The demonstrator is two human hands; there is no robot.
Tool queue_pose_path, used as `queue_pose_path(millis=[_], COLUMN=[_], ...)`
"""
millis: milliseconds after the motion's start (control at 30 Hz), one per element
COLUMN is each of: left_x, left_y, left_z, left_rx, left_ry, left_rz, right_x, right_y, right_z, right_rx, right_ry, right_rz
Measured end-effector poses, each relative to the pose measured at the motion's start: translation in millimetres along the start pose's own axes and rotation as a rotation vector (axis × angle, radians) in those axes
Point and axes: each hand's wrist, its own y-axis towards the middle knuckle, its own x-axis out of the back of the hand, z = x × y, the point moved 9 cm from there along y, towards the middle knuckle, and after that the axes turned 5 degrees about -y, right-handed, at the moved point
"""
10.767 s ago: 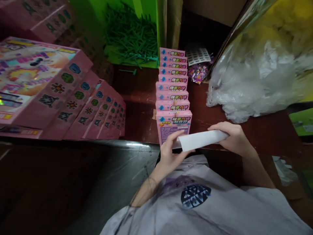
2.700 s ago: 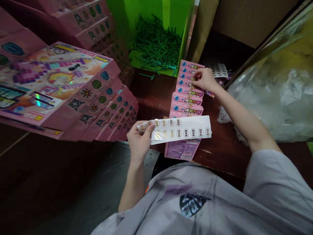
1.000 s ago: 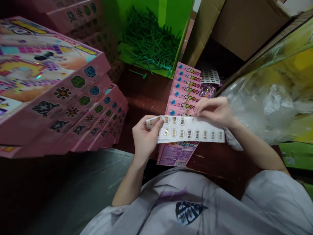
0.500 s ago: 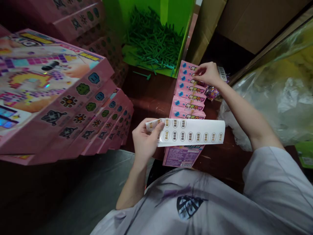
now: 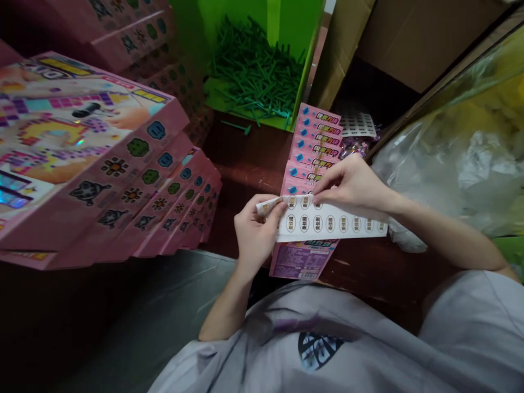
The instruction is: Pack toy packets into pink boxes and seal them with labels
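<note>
My left hand point(image 5: 257, 232) grips the left end of a white sticker sheet point(image 5: 352, 236) printed with two rows of round labels; that end curls up. My right hand point(image 5: 347, 183) pinches at a label in the sheet's upper row, thumb and forefinger together. Whether that label has lifted off the backing I cannot tell. Under and beyond the sheet runs a row of overlapping pink boxes point(image 5: 313, 143) with blue cube pictures and colourful lettering. The nearest box shows a purple printed panel.
Large pink boxes point(image 5: 135, 164) are stacked at the left. A green bin point(image 5: 237, 123) behind holds many small green hammer-shaped pieces point(image 5: 262, 71). Another label sheet point(image 5: 358, 124) lies on bags of coloured beads point(image 5: 356, 146). Clear plastic wrap point(image 5: 450, 180) bulges at the right.
My right hand has come back from the far boxes to the label sheet and now pinches at its upper row. My left hand and the sheet have shifted slightly right.
</note>
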Motion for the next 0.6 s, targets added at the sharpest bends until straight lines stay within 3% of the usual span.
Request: queue_pose_path(millis=[133,233,300,367,500,600], left_x=[-10.1,-15.1,-15.2,-13.1,-13.1,-13.4], left_y=[4.2,13.9,21.2,27.6,34.8,36.3], left_z=[0.2,0.0,1.8,4.7,13.4,19.7], left_rx=[0.015,0.024,0.046,0.068,0.11,0.142], left_ry=[-0.009,-0.018,-0.022,-0.022,-0.034,-0.042], left_rz=[0.022,0.026,0.013,-0.008,0.007,0.025], right_x=[4.1,11.9,27.8,57.1,125.1,140.6], right_y=[-4.9,-4.7,1.1,15.6,66.3,105.9], right_z=[-19.2,-18.9,-16.2,-28.2,-102.2,-159.7], right_rx=[-0.096,-0.053,0.036,0.08,-0.003,-0.058], right_ry=[0.046,0.071,0.111,0.134,-0.08,-0.224], right_rz=[-0.048,-0.061,-0.097,-0.192,-0.444,-0.431])
